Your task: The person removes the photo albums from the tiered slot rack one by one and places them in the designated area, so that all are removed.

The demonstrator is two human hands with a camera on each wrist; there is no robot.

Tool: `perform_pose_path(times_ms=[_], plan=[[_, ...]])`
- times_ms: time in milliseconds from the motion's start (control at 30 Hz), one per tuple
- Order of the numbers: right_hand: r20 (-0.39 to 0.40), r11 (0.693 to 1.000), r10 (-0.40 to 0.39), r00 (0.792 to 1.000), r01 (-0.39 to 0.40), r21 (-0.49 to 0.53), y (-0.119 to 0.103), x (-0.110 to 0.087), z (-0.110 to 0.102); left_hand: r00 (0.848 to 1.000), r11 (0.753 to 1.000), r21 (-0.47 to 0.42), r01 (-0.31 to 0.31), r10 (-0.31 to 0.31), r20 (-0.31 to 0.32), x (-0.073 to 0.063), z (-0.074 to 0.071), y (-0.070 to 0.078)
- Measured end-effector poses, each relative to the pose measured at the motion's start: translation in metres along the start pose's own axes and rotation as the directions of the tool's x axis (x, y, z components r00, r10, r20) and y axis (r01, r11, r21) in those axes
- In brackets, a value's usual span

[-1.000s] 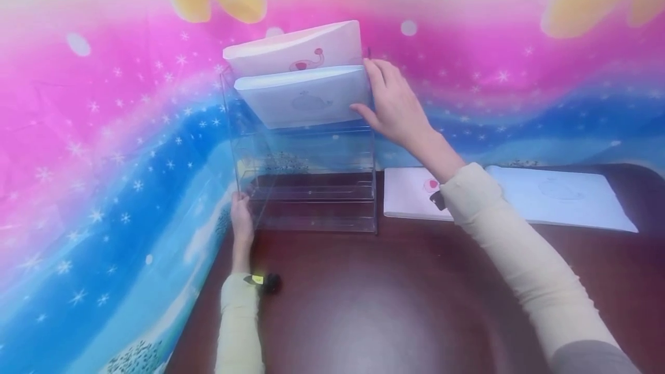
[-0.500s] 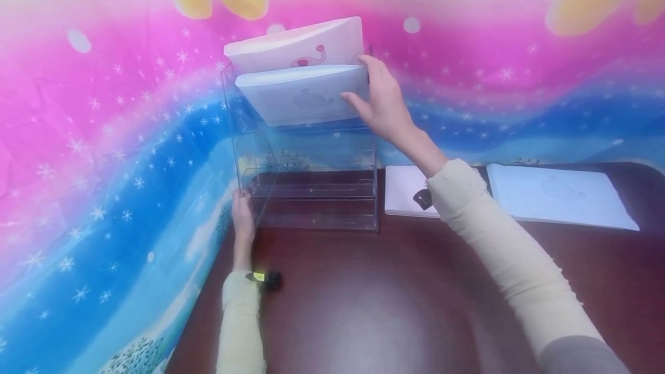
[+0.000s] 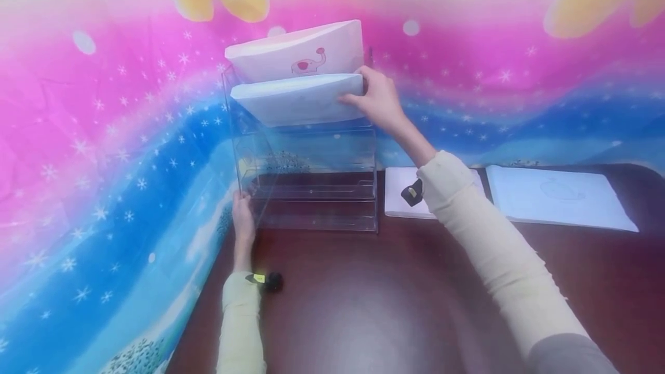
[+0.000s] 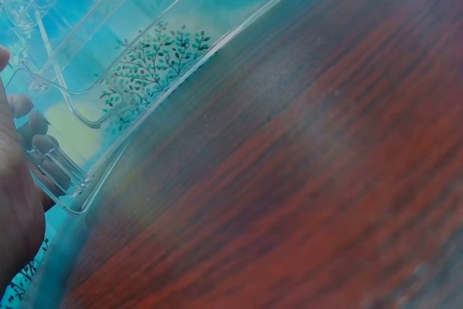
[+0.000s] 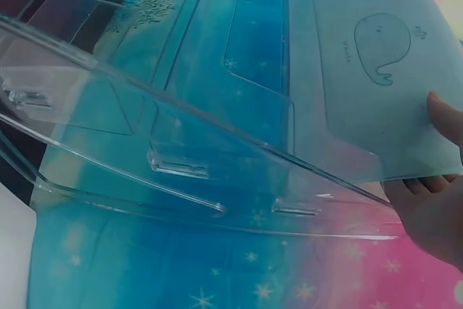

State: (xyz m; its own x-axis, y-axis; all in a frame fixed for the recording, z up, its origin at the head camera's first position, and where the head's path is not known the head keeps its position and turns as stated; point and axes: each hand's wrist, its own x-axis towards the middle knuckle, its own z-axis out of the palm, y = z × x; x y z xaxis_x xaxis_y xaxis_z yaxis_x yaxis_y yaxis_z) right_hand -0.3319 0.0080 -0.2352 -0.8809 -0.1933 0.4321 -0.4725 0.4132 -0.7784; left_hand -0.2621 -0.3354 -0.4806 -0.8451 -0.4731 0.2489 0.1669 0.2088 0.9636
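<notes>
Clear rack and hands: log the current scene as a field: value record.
rack: clear rack, tiered, standing on the table
left hand: left hand grips the rack's lower left side
right hand: right hand pinches the whale booklet by its right edge
upper rack: elephant booklet behind the whale booklet
whale booklet seated: cannot tell
right of rack: two flat booklets, pinkish booklet partly behind the right sleeve, white booklet farther right

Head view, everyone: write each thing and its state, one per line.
Clear rack: standing on the table
Elephant booklet: propped in the rack
Held booklet: tilted, in front of elephant booklet
Right hand: pinching held booklet
Left hand: gripping rack's lower side
Far-right booklet: lying flat
Partly hidden booklet: lying flat
</notes>
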Motion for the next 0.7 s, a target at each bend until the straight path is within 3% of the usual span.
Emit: perform_pose_path(times_ms=[400, 700], plan=[[0.060, 0.997, -0.014, 0.998, 0.009, 0.075, 0.006, 0.004, 0.015, 0.999, 1.000, 0.019, -0.002, 0.003, -0.033, -0.004, 0.001, -0.002], [-0.124, 0.993, -0.035, 0.992, 0.049, 0.111, 0.007, 0.003, 0.023, 0.999, 0.999, 0.039, -0.025, 0.027, -0.036, -0.001, 0.006, -0.004]])
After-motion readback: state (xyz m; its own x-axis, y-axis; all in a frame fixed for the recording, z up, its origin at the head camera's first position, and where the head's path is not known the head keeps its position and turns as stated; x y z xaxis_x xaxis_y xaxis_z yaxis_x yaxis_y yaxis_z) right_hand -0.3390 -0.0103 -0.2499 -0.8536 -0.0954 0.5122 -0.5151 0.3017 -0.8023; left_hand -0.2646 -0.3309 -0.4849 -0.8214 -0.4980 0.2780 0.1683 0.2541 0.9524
